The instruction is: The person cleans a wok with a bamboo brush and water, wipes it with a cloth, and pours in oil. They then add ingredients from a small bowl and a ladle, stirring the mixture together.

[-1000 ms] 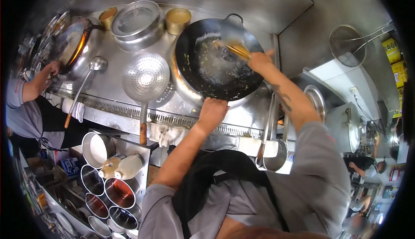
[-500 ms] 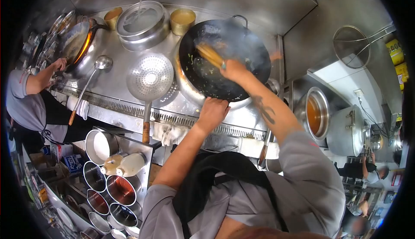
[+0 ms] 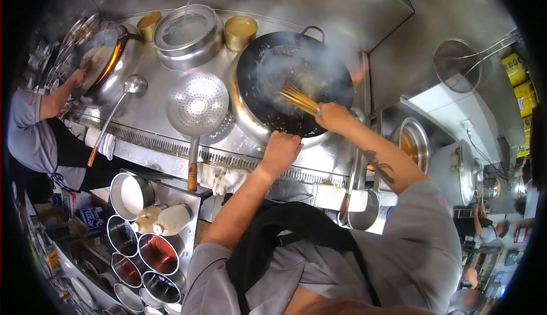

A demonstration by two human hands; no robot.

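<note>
My right hand (image 3: 335,117) is closed round the handle end of a bamboo brush (image 3: 300,98). The brush's bristles point up and left into the black wok (image 3: 336,81), which sits over a burner with steam and some liquid inside. At the wok's near edge my left hand (image 3: 282,148) is closed on something I cannot make out, probably the rim or a handle that the fingers hide.
Left of the wok lie a perforated strainer (image 3: 198,103), a ladle (image 3: 135,84) and a water-filled pot (image 3: 188,33). Sauce pots (image 3: 159,253) stand at lower left. A co-worker (image 3: 40,127) works at another wok. A wire skimmer (image 3: 457,64) hangs right.
My right hand and the brush have moved right and down across the wok. The wok has shifted slightly, and its steam now spreads over its middle. The co-worker's arm has moved a little.
</note>
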